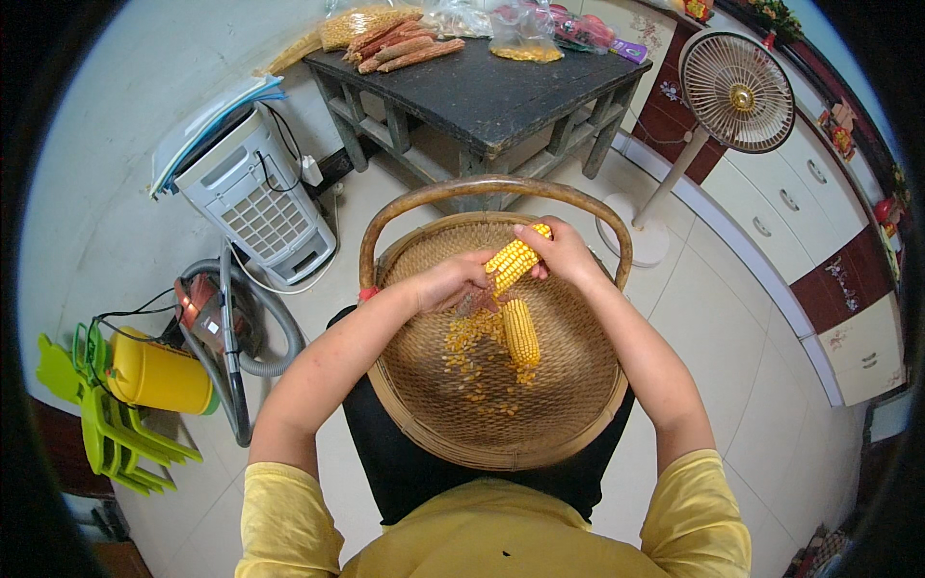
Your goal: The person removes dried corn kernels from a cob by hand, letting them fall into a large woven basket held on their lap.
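A round woven bamboo basket (pixel 571 404) with an arched handle rests on my lap. Over it, my left hand (pixel 457 280) grips the lower end of an ear of corn (pixel 514 264), where a reddish, partly stripped cob (pixel 478 298) also shows at the fingers. How that cob meets the ear is partly hidden. My right hand (pixel 562 249) is closed around the ear's upper end. A second ear of corn (pixel 522 334), full of yellow kernels, lies in the basket just below my hands. Loose kernels (pixel 468 347) are scattered on the weave beside it.
Ahead stands a dark wooden table (pixel 477 94) bearing stripped corncobs (pixel 405 45) and a plastic bag of kernels (pixel 526 43). A pedestal fan (pixel 737 94) is at the right. An air cooler (pixel 260 202), a vacuum cleaner (pixel 217 311) and a yellow container (pixel 155 372) stand at the left.
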`<state>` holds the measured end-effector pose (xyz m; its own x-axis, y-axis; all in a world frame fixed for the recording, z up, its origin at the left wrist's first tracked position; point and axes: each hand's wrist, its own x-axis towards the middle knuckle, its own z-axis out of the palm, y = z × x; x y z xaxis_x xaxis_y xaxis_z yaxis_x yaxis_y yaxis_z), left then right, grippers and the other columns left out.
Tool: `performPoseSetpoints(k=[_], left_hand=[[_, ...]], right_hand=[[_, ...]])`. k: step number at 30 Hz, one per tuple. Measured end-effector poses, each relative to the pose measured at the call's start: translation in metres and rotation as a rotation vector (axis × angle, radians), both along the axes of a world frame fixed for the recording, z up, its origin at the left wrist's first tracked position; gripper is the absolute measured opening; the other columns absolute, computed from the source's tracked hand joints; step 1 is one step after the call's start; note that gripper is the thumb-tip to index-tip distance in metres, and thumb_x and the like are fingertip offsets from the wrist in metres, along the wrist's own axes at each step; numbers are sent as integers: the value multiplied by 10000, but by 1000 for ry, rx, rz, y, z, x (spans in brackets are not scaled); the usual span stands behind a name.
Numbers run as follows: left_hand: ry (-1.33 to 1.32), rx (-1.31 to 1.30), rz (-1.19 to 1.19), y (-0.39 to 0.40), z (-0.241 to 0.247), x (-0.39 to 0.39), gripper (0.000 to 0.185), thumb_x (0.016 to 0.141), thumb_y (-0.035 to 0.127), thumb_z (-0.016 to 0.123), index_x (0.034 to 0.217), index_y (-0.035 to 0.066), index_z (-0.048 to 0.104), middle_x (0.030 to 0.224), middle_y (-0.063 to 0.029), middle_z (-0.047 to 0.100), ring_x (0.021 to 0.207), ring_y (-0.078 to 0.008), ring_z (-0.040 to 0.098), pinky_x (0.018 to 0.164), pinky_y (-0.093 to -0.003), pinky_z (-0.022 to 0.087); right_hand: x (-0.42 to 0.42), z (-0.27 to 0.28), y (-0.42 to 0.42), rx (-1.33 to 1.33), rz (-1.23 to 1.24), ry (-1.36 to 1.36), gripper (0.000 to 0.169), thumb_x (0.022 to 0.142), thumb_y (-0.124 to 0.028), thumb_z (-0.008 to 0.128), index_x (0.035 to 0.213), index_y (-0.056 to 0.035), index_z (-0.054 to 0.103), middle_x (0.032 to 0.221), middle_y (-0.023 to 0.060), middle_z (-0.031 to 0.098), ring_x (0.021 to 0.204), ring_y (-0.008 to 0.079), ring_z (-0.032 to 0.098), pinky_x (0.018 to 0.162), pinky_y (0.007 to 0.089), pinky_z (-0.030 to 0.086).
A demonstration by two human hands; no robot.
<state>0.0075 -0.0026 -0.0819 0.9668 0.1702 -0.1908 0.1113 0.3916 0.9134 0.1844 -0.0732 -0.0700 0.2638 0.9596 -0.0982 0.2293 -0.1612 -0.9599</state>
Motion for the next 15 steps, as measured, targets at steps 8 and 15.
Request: performPoseSetpoints(k=[8, 15], left_hand=[[23, 183, -12, 6, -7, 5, 346, 855, 146, 437, 1165, 3, 385, 1025, -87, 519, 868, -158, 544, 739, -286, 465], [27, 367, -61, 3, 1, 3, 332, 884, 133, 389, 1192, 12, 353, 969, -68, 523, 886, -153, 544, 771, -271, 465]], right_hand=[[-1, 3, -2, -17, -8, -28, 420, 765, -321, 588, 889, 74, 521, 606, 75, 562, 379, 96, 483, 337, 219, 388], [-2, 6, -3, -26, -17, -49, 413, 763, -321, 589, 889, 66, 526, 600, 73, 561, 377, 96, 483, 334, 219, 389]])
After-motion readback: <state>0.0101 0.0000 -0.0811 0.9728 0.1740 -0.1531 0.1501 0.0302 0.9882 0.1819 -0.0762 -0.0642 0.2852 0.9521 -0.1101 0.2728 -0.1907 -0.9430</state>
